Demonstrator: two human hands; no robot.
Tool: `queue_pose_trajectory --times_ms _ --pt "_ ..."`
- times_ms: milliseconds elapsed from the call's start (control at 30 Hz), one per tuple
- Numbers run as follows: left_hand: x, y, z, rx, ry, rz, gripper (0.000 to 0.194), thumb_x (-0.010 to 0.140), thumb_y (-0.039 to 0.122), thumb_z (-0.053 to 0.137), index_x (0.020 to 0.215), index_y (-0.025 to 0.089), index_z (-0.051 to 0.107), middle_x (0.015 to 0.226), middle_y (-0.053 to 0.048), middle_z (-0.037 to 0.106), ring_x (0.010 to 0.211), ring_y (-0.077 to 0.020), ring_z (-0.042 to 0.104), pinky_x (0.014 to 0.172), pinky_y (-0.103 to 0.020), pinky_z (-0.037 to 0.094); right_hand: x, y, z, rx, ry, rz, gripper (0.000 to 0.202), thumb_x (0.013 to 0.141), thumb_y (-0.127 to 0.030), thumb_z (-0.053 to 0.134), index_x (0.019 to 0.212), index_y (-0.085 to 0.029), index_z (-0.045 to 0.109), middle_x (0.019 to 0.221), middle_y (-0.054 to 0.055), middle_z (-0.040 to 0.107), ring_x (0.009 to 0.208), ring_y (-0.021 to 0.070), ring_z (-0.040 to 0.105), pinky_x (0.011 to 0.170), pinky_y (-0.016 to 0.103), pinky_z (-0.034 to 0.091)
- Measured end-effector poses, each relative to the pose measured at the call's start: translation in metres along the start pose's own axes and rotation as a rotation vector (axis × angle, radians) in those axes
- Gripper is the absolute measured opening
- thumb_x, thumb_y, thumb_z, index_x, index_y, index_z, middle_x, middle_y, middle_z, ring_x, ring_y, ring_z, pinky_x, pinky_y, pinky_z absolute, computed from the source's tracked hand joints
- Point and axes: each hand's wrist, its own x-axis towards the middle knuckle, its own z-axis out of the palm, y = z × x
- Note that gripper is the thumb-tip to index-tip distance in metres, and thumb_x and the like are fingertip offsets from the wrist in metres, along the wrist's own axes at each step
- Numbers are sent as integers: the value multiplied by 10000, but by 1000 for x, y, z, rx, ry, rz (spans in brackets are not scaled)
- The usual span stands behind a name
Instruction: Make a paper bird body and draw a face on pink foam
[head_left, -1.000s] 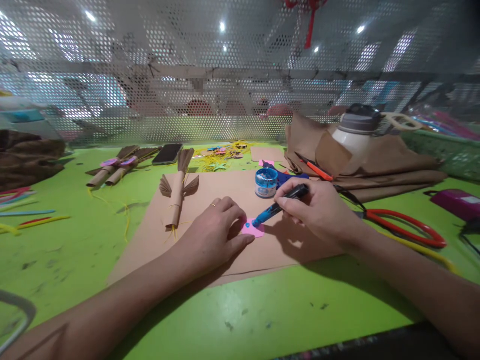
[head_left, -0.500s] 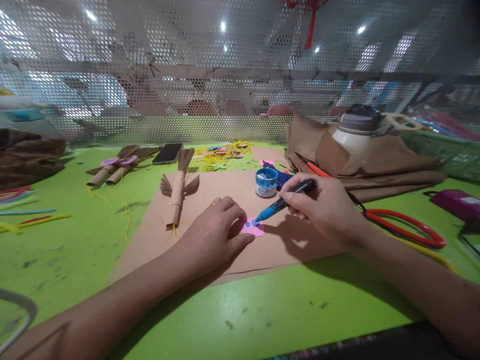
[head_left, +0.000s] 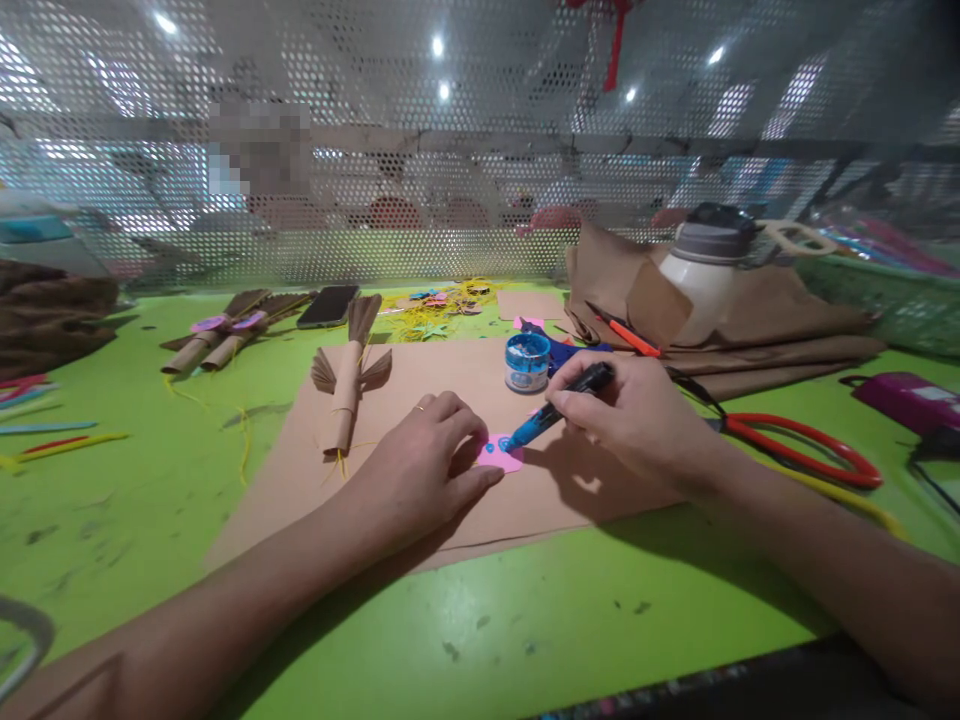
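Right hand (head_left: 626,405) grip pinches marker (head_left: 544,418), tip at pink card (head_left: 510,462) on brown paper (head_left: 495,520) on counter (head_left: 457,620); left hand (head_left: 420,455) at card's left edge, can't tell if pinching.

A phone (head_left: 328,307) lies left of a white bottle (head_left: 703,287).

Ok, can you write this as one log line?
left hand: on pink card | right hand: holding pen, tip at card | blue jar: open, beyond card

Perf. screen (head_left: 465,250) behind grn tbl (head_left: 360,640)
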Motion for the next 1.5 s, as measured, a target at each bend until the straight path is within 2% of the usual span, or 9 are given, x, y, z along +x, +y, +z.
queue_pose_trajectory --times_ms 233,600,1100,1300,1500 --pt "1 2 -2 2 -9 0 242 859 415 592 930 185 612 983 -66 556 921 -226 515 797 -377 449 3 2 -6 50 44 -12 63 770 -196 590 715 -165 602 543 -37 530 493 91 451 500 236 367" --pt "-1 2 -2 -3 -12 -5 242 859 421 591 922 188 610 971 -69 563 907 -229 520 786 -381 453 1 1 -3 -2 5 11 69 764 -216 600 719 -164 610 535 -27 529 503 108 462 498 244 357" --pt "-1 4 -2 -7 -13 -5 231 856 400 590 926 182 619 977 -76 559 917 -235 517 802 -382 452 1 4 -5 131 127 0 93 790 -227 596 719 -168 601 524 -32 509 461 92 426 466 240 337" --pt "-2 2 -2 -9 -9 -4 245 859 411 587 945 183 621 983 -76 557 918 -234 516 801 -378 453 1 0 -5 98 25 15 98 779 -234 605 706 -170 590 534 -28 530 476 99 449 488 246 358" --pt "-2 3 -1 -4 -10 1 245 858 415 587 930 183 615 975 -74 553 909 -230 516 798 -379 452 -1 -1 -1 70 0 25 88 765 -240 605 713 -169 595 515 -37 523 467 99 434 489 249 343"
